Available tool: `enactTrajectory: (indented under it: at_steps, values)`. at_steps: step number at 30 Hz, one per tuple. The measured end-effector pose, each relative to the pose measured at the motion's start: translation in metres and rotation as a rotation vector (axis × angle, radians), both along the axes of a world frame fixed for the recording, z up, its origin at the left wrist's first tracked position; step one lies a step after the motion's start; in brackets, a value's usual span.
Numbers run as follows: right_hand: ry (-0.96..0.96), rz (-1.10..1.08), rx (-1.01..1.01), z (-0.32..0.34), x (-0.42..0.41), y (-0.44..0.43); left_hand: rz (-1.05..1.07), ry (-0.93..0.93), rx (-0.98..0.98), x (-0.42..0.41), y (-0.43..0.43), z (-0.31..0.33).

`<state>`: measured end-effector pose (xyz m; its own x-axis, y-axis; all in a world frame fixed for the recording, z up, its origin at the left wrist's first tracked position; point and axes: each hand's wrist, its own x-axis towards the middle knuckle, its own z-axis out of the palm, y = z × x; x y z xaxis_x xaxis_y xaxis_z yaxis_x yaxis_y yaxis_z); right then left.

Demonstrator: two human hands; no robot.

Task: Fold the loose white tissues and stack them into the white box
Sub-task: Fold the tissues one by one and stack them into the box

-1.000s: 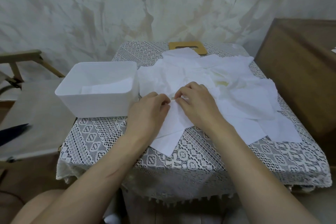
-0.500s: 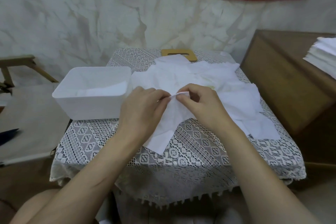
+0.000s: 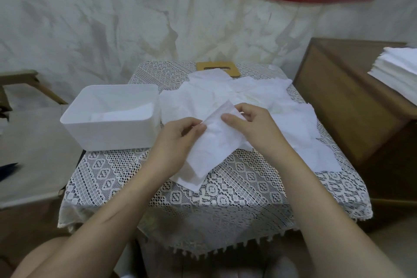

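Observation:
A white tissue (image 3: 214,142) is lifted slightly off the lace-covered table (image 3: 225,194), its lower end still draped on the cloth. My left hand (image 3: 178,140) pinches its left edge. My right hand (image 3: 255,128) pinches its upper part between thumb and fingers. Behind them lies a loose pile of white tissues (image 3: 248,97). The white box (image 3: 112,117) stands on the table's left side, just left of my left hand, with folded tissues (image 3: 126,113) lying inside.
A wooden lid with a slot (image 3: 217,67) lies at the table's back edge. A brown cabinet (image 3: 352,101) stands to the right with a stack of white tissues (image 3: 397,70) on it. A folding chair (image 3: 29,142) sits on the left.
Both hands have raised the tissue's top edge off the pile and moved slightly apart along it. The camera has tilted upward, showing more of the wall.

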<state>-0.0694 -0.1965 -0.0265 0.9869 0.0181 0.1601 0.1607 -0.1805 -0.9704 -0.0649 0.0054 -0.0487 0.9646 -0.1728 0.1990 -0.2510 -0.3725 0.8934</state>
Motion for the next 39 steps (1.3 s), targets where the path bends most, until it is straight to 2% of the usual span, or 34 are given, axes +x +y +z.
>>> enactTrajectory:
  at_steps: [5, 9, 12, 14, 20, 22, 25, 26, 32, 39]
  values:
    - [0.066, 0.026, -0.009, -0.001, -0.001, 0.003, -0.031, 0.121, -0.014, -0.001, 0.002, -0.005]
    - [0.107, 0.092, -0.023, 0.002, -0.002, 0.007, -0.153, 0.290, -0.149, -0.004, 0.004, -0.006]
    - [0.151, 0.059, 0.090, 0.000, 0.001, 0.009, -0.095, 0.294, -0.280, -0.004, 0.005, -0.008]
    - [0.207, 0.090, 0.089, -0.003, 0.001, 0.010, -0.055, 0.310, -0.360, -0.005, 0.008, -0.009]
    - [0.243, 0.131, -0.004, -0.013, -0.003, 0.028, 0.024, 0.293, -0.346, -0.009, 0.017, -0.013]
    - [0.238, 0.060, -0.116, -0.016, -0.001, 0.028, 0.073, 0.261, -0.323, -0.009, 0.025, -0.016]
    - [0.212, -0.073, -0.562, -0.022, 0.000, 0.022, 0.115, 0.245, -0.251, -0.009, 0.039, -0.021]
    - [0.225, -0.095, -0.639, -0.023, -0.001, 0.021, 0.127, 0.244, -0.241, -0.010, 0.043, -0.021]
    - [0.274, -0.105, -0.778, -0.029, 0.000, 0.026, 0.140, 0.213, -0.210, -0.016, 0.052, -0.020]
    - [0.247, -0.086, -0.782, -0.027, 0.004, 0.039, 0.136, 0.204, -0.227, -0.015, 0.054, -0.020]
